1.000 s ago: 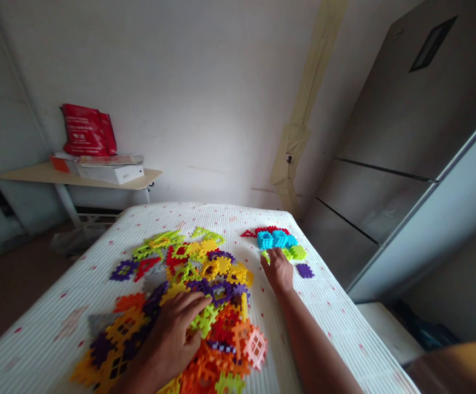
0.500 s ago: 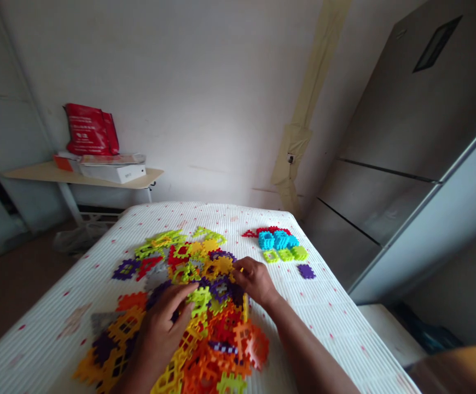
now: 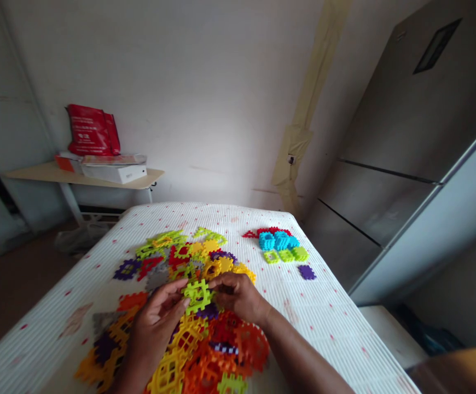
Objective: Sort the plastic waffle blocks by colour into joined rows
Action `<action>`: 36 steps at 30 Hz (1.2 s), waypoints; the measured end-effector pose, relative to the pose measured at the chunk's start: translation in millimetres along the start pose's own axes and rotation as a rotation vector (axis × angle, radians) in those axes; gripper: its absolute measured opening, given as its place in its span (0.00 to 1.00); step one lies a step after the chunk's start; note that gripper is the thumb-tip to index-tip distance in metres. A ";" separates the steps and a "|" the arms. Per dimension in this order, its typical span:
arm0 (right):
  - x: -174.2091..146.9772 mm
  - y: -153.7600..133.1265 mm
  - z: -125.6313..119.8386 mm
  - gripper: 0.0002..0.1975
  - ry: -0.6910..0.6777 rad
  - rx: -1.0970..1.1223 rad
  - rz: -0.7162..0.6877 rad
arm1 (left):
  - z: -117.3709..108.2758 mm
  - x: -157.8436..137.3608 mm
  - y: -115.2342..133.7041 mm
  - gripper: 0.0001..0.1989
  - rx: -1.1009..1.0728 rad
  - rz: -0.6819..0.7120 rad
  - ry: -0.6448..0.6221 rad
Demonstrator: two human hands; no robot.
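Observation:
A lime-green interlocking building piece (image 3: 197, 296) with a cut-out middle is tilted up over the pile. My left hand (image 3: 158, 317) pinches its left edge between thumb and fingers. My right hand (image 3: 238, 295) is closed at the right edge, its bent forefinger against the piece; its thumb is hidden. Beneath them spreads a heap of similar plastic pieces: orange ones (image 3: 209, 364) near me, yellow window-like ones (image 3: 168, 375) beside my left forearm, and a purple one (image 3: 208, 312) partly covered. Yellow gear-edged pieces (image 3: 244, 272) lie just beyond my right hand.
On the right of the white dotted tablecloth (image 3: 324, 323) are stacked blue pieces (image 3: 281, 239), lime squares (image 3: 299, 253), red pieces (image 3: 274, 230) and a single purple square (image 3: 306, 272). A refrigerator (image 3: 369, 164) stands to the right. Behind left, a side table (image 3: 33, 172) bears boxes and a red bag (image 3: 92, 131).
My right hand has come nearer and left from the yellow pieces. The lime-green piece has been lifted and tilted between my hands, and my left fingers have closed on it.

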State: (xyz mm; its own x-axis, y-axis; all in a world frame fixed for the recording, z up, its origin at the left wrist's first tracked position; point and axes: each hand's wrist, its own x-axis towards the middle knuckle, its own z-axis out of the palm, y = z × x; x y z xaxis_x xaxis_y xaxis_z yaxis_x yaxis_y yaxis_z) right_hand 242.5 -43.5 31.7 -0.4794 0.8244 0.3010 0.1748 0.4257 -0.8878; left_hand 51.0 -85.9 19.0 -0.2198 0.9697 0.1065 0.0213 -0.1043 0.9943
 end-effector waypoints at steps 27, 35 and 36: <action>-7.5 -39.7 14.3 0.26 0.126 -0.645 -0.285 | 1.3 -1.5 3.7 0.27 -0.345 -0.125 -0.001; -10.9 -36.2 25.5 0.22 0.134 -0.788 -0.301 | 5.3 -4.8 12.2 0.26 -0.360 -0.149 0.031; -11.1 -36.5 26.1 0.22 0.135 -0.782 -0.296 | 5.9 -5.2 12.7 0.26 -0.368 -0.147 0.031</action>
State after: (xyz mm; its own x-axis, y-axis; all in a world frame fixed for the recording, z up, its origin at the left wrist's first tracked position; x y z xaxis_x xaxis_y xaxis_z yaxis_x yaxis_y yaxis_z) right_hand 219.0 -78.0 51.7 -0.5012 0.6546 0.5659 0.6265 0.7256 -0.2845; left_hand 58.1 -91.0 31.1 -0.2241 0.9736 -0.0426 -0.3624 -0.0427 0.9310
